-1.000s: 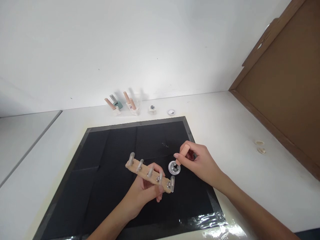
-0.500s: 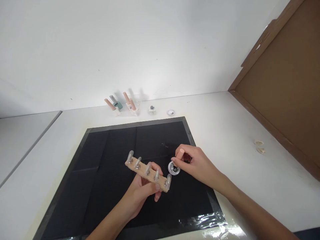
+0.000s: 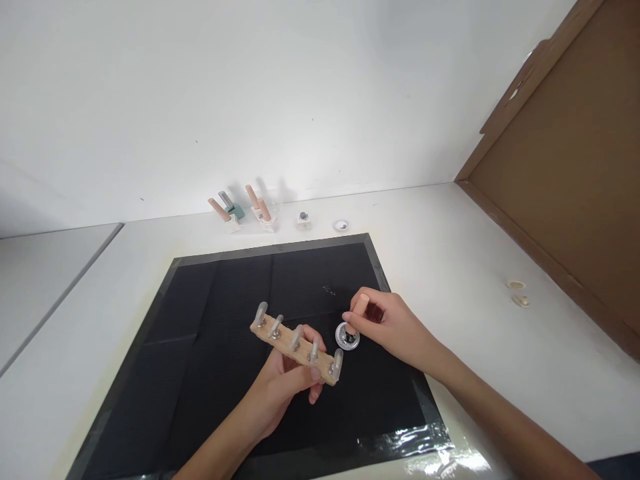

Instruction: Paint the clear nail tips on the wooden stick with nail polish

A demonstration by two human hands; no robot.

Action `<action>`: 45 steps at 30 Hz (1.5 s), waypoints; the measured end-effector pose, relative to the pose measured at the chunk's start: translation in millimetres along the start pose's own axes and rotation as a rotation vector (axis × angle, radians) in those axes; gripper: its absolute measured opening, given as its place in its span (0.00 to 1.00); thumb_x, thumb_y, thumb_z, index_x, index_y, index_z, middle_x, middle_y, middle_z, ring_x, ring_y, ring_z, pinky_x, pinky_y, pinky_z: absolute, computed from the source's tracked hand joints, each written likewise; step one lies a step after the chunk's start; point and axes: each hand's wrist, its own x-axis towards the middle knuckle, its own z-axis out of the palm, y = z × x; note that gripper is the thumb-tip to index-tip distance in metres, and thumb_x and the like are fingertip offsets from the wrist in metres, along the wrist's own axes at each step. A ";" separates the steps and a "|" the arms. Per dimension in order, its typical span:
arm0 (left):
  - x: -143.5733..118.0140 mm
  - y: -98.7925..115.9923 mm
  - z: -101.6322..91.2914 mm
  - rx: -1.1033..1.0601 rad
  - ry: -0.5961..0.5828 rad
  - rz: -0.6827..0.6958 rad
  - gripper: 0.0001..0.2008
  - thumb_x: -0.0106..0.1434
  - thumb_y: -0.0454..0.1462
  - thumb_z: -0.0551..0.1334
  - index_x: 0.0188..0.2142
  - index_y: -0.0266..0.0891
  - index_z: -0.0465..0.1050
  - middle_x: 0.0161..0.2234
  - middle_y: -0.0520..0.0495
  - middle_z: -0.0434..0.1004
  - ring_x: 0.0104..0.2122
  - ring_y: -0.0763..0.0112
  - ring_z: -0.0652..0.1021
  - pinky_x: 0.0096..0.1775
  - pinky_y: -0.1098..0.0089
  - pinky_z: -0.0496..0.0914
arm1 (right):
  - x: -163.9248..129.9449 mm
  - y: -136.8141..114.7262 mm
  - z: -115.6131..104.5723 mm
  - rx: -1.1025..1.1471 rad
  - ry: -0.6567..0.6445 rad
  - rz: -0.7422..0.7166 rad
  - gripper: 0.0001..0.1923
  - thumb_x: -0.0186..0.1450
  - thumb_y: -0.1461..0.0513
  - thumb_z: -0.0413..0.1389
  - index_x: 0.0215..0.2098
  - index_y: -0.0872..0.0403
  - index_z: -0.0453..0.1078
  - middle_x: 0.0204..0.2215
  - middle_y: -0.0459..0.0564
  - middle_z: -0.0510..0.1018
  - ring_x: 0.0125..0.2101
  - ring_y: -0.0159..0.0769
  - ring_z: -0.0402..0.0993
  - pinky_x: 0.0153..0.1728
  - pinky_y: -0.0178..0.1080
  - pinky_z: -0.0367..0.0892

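My left hand (image 3: pixel 287 380) is closed around a wooden strip (image 3: pixel 289 341) that carries several clear false nail tips (image 3: pixel 296 335) on small metal mounts. The strip slants down to the right above the black mat (image 3: pixel 225 373). My right hand (image 3: pixel 383 320) pinches a peach nail polish cap (image 3: pixel 361 305), tilted with its lower end over a small round pot (image 3: pixel 347 339). Silvery and dark bits show inside the pot, which sits just right of the strip. Whether a brush under the cap touches them cannot be made out.
Nail polish bottles with peach caps (image 3: pixel 265 212) and a green bottle (image 3: pixel 235 211) lean at the back. Nearby are a small clear-white jar (image 3: pixel 303 220) and a white round lid (image 3: pixel 341 225). Two cream discs (image 3: pixel 520 301) lie right, beside a brown cardboard panel (image 3: pixel 560 173).
My right hand has shifted very slightly, bringing the peach cap a little more upright over the pot. My left hand and the wooden strip stay in place.
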 end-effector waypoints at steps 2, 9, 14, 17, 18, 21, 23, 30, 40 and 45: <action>0.1 -0.4 -0.5 0.000 0.002 0.000 0.12 0.48 0.36 0.65 0.31 0.38 0.64 0.20 0.56 0.67 0.19 0.79 0.65 0.22 0.76 0.61 | 0.3 -0.5 0.1 0.010 -0.001 0.002 0.12 0.62 0.62 0.54 0.21 0.54 0.63 0.24 0.44 0.70 0.23 0.30 0.64 0.23 0.34 0.57; -0.7 -0.7 -0.6 -0.005 -0.003 0.002 0.12 0.48 0.36 0.65 0.31 0.38 0.64 0.20 0.56 0.67 0.18 0.80 0.65 0.22 0.77 0.61 | 0.3 -0.5 0.2 0.051 -0.013 0.025 0.12 0.62 0.62 0.54 0.21 0.54 0.63 0.24 0.43 0.71 0.23 0.29 0.64 0.23 0.33 0.58; -0.8 -0.9 -1.2 -0.004 -0.003 -0.001 0.12 0.48 0.36 0.65 0.31 0.38 0.65 0.21 0.56 0.68 0.19 0.80 0.65 0.22 0.77 0.61 | 0.5 0.7 -0.3 0.067 -0.012 0.008 0.12 0.62 0.60 0.54 0.21 0.54 0.65 0.24 0.44 0.72 0.23 0.30 0.64 0.23 0.33 0.58; -0.8 -0.8 -1.4 -0.003 -0.004 -0.003 0.12 0.48 0.36 0.65 0.31 0.39 0.65 0.21 0.55 0.68 0.19 0.79 0.65 0.22 0.76 0.61 | 0.8 1.2 -0.6 0.063 -0.007 0.003 0.12 0.63 0.60 0.54 0.22 0.54 0.66 0.25 0.45 0.73 0.23 0.30 0.64 0.23 0.33 0.58; -0.8 -0.7 -1.3 -0.002 -0.005 -0.002 0.12 0.48 0.36 0.65 0.31 0.39 0.65 0.21 0.55 0.68 0.18 0.79 0.65 0.22 0.77 0.61 | 0.8 1.2 -0.6 0.062 -0.006 0.002 0.12 0.63 0.59 0.54 0.22 0.54 0.66 0.25 0.45 0.73 0.23 0.30 0.64 0.23 0.33 0.58; -1.0 -0.3 -1.0 0.002 0.002 -0.003 0.12 0.48 0.37 0.66 0.31 0.38 0.65 0.20 0.56 0.68 0.18 0.80 0.65 0.22 0.77 0.61 | 0.8 1.2 -0.6 0.070 0.000 0.002 0.13 0.63 0.59 0.54 0.22 0.54 0.67 0.26 0.45 0.73 0.24 0.30 0.64 0.23 0.33 0.58; -1.0 -0.3 -0.8 0.000 0.008 -0.005 0.12 0.47 0.37 0.66 0.31 0.38 0.65 0.20 0.56 0.68 0.18 0.80 0.65 0.21 0.77 0.61 | 0.9 0.9 -0.6 0.078 0.011 -0.001 0.13 0.63 0.59 0.54 0.22 0.54 0.67 0.25 0.45 0.73 0.24 0.30 0.65 0.24 0.33 0.59; -1.0 -1.3 -2.1 0.000 -0.008 0.001 0.12 0.49 0.37 0.65 0.31 0.39 0.65 0.21 0.56 0.68 0.19 0.80 0.66 0.22 0.77 0.61 | 0.6 0.3 -0.9 0.053 0.001 0.003 0.12 0.63 0.61 0.54 0.22 0.54 0.66 0.25 0.44 0.71 0.23 0.29 0.63 0.23 0.33 0.57; -1.1 -2.3 -2.7 -0.007 -0.013 0.003 0.12 0.49 0.36 0.65 0.31 0.38 0.65 0.21 0.56 0.68 0.19 0.80 0.66 0.22 0.77 0.61 | -0.4 -0.1 -0.8 0.000 -0.015 -0.004 0.13 0.62 0.64 0.53 0.20 0.54 0.60 0.24 0.42 0.67 0.22 0.28 0.60 0.23 0.33 0.55; -1.5 -2.9 -3.2 -0.004 -0.021 0.006 0.12 0.49 0.36 0.65 0.32 0.38 0.65 0.21 0.56 0.68 0.19 0.80 0.66 0.22 0.77 0.62 | -0.8 -0.4 -1.7 -0.026 -0.019 -0.001 0.13 0.62 0.65 0.53 0.20 0.54 0.59 0.24 0.42 0.66 0.22 0.28 0.59 0.23 0.32 0.54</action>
